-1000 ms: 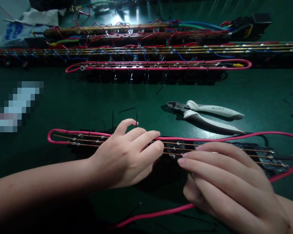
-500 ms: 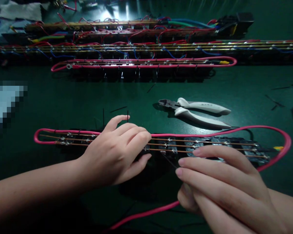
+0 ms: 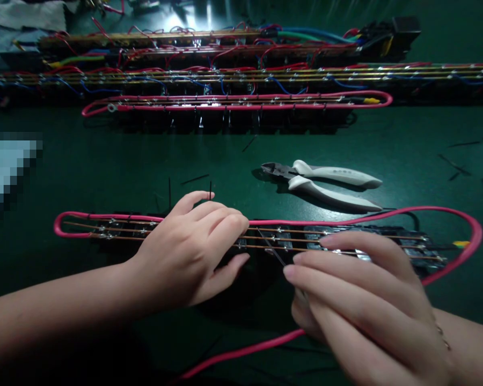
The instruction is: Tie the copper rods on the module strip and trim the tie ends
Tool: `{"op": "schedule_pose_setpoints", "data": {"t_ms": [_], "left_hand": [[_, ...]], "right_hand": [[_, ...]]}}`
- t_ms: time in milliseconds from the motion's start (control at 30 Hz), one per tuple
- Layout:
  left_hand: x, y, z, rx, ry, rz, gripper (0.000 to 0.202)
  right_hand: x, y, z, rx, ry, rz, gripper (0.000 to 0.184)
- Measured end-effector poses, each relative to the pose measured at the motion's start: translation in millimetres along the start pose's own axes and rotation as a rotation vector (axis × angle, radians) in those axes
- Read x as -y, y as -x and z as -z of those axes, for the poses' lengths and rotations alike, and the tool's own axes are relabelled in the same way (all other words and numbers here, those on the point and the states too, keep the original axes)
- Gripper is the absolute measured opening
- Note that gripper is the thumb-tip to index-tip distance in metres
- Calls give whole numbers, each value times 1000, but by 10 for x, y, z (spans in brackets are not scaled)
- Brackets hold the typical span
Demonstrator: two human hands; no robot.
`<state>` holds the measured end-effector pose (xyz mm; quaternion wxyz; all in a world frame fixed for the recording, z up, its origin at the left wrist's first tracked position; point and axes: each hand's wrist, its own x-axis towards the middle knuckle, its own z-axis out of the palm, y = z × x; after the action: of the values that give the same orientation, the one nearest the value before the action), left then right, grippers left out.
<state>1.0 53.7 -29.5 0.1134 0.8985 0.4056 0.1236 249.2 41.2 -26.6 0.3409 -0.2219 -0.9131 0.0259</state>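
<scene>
- Left hand (image 3: pixel 193 249) lies palm-down, fingers curled over the wired strip (image 3: pixel 290 241), pressing it.
- Right hand (image 3: pixel 358 300) extends flat fingers, pinching a thin black tie (image 3: pixel 271 249).

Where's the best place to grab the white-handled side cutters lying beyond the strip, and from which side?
Grip the white-handled side cutters around both white handles, near mid-length, coming from above and from the right. They lie flat on the green mat, dark tips pointing left, handles trailing right in a narrow V. Probably an easy reach for the right hand.

Pink wire (image 3: pixel 346 221), white-handled cutters (image 3: pixel 326 182), dark green table (image 3: pixel 104 166)
</scene>
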Motion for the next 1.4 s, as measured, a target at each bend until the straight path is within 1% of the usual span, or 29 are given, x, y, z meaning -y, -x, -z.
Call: {"op": "schedule_pose_setpoints", "data": {"t_ms": [33, 100, 167, 267, 400, 567, 600, 767, 900, 1067, 1200, 1267, 1400], "left_hand": [[0, 1, 4, 4, 4, 3, 17], [0, 3, 13, 13, 19, 4, 18], [0, 2, 20, 23, 35, 9, 19], [4, -4, 22, 27, 45, 10, 18], [11, -14, 14, 17, 31, 7, 17], [-4, -19, 16, 25, 27, 10, 19], [-6, -19, 17, 24, 27, 8, 19], [-1, -13, 22, 26, 34, 4, 18], [11, -9, 15, 34, 37, 1, 18], [9, -21, 28, 56, 64, 11, 18], [3, -25, 39, 74, 96, 37, 18], [2, -16, 31, 62, 115, 51, 23], [4, 9, 5, 1, 130, 47, 41]], "right_hand": [[-53, -25, -30, 10, -18, 50, 17], [-135, -69, -79, 15, -48, 53, 19], [-164, -92, -107, 8, -77, 46, 18], [-111, -85, -114, -14, -119, 42, 16], [12, -57, -98, -102, -129, -78, 24], [44, -62, -73, -157, -131, -25, 24], [32, -64, -68, -153, -133, -19, 24], [-85, -65, -76, -51, -139, 5, 22], [-161, -63, -122, -29, -141, 11, 16], [-173, -71, -192, 7, -66, -40, 12], [-173, -79, -217, 42, -47, -36, 12], [-171, -80, -216, 52, -39, -38, 14], [-172, -80, -210, 56, -14, -52, 15]]}}
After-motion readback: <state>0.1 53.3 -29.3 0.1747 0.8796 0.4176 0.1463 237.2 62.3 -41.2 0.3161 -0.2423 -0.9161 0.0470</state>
